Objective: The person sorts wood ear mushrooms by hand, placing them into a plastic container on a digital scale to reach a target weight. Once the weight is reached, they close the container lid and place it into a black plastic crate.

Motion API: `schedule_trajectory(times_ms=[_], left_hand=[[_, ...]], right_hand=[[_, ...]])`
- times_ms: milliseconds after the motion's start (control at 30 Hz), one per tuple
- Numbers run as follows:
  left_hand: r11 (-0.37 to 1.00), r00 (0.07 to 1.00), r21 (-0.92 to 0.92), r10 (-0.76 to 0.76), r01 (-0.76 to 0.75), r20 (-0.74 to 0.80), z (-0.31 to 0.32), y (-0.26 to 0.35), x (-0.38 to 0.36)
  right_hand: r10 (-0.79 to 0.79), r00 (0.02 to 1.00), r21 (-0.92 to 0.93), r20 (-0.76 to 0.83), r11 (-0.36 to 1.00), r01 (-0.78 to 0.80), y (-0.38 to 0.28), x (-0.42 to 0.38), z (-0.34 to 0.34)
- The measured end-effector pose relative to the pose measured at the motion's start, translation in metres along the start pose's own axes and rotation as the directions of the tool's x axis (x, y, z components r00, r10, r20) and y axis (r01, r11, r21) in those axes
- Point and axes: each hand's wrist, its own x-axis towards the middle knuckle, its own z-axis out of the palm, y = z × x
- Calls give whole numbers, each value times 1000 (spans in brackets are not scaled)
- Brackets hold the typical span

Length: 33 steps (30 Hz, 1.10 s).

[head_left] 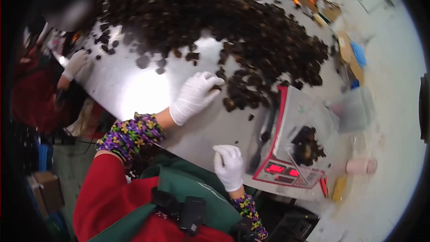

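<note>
My left hand (196,97), in a white glove, reaches over the metal table to the near edge of a pile of dark brown pieces (264,40) that look like dried mushroom caps. One dark piece (217,88) shows between its thumb and fingers. Closer to my body, my right hand (229,166), also gloved, hovers by the table's near edge with its fingers curled together; what they hold, if anything, is hidden. To its right stands a red-edged digital scale (286,170) with lit red digits. A small heap of dark pieces (308,145) lies on the scale.
Another person's gloved hand (76,64) rests at the table's edge on the left. A clear plastic tub (354,110), a pink cylinder (361,166) and a yellow block (339,189) sit beyond the scale. Cardboard (350,56) lies along the wall side.
</note>
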Motion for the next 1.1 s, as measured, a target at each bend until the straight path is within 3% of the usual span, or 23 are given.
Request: schedule_trajectory(times_ms=[200,300,333,400,467,533,633,667,733,767,900,967,1000,1067,1100], left_hand=[[990,993,84,107,-110,41,29,19,39],[963,917,-132,265,-236,299,37,23,44],[936,898,-130,351,-328,265,36,29,35],[912,863,53,365,-407,350,29,34,7],[908,873,-10,407,-419,269,11,36,-19],[915,888,-31,397,-401,230,-2,28,-45],[990,978,-10,137,-137,159,-19,16,-68],[992,979,-9,128,-129,161,-21,15,-69],[988,995,-119,-103,102,-5,-26,9,-66],[976,979,-87,-198,201,43,-29,6,-63],[996,994,12,-93,94,-59,-21,-2,-31],[996,995,25,87,-88,45,-14,-4,-15],[996,995,20,85,-86,45,-11,-6,-11],[986,923,-69,163,-149,349,-4,-12,-9],[994,894,-62,109,-91,435,0,-16,-9]], right_hand=[[27,999,21,18,999,-27,6,-3,1],[16,1000,31,7,999,-16,9,-4,1],[12,1000,36,4,999,-13,10,-6,1],[14,1000,46,2,999,-14,11,-8,1],[22,1000,59,-13,998,-22,9,-7,1],[32,999,65,-16,997,-30,7,-6,-1],[49,998,33,-34,998,-48,-1,3,-7],[57,997,-4,-55,998,-57,-4,8,-10],[67,996,-39,-66,997,-69,-3,21,-12],[73,992,-78,-104,994,-81,0,27,-11],[136,985,-205,-106,966,-155,6,50,-12],[171,983,-296,-66,937,-183,9,57,-8],[174,983,-300,-63,936,-184,7,61,-7],[231,973,-396,19,895,-205,3,66,-5],[200,980,-424,5,888,-179,8,65,0]])
